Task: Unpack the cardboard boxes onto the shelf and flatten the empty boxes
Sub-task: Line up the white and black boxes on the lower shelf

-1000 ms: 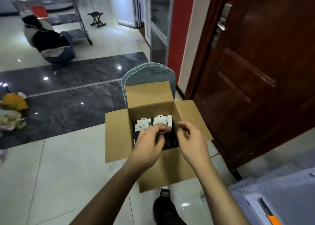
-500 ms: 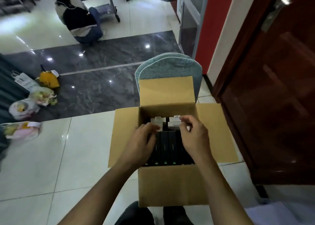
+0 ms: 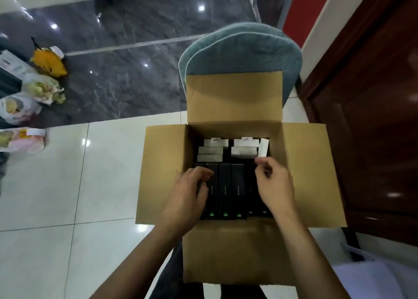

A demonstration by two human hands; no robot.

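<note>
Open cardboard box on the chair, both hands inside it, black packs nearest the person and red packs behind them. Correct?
Not quite: the head view shows white packs, not red, behind the black packs in the cardboard box. The rest stands.

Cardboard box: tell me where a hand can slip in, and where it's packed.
Cardboard box: a dark gap runs behind the white packets, along the far wall. The black cartons stand packed side by side, with left hand and right hand on them.
</note>
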